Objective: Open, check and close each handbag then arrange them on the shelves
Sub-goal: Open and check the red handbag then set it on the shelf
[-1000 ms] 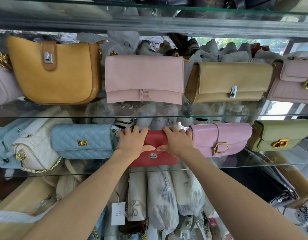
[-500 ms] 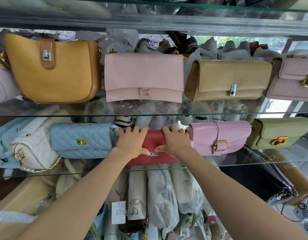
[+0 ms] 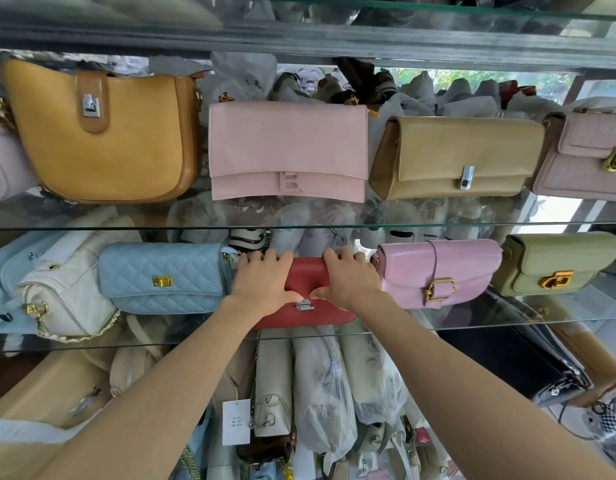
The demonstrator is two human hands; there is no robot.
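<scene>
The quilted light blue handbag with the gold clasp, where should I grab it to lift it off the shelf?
Take the quilted light blue handbag by its two short ends, coming straight in from the front. It stands upright and long on the glass shelf, with a white quilted bag close on one end and the left hand on the red bag at the other, so keep fingers flat.

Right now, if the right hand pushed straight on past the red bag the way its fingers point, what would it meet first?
Probably the plastic-wrapped bags stacked behind the row. The right hand grips the top of the red bag, fingers pointing toward the back of the shelf; depth there is hard to judge.
</scene>
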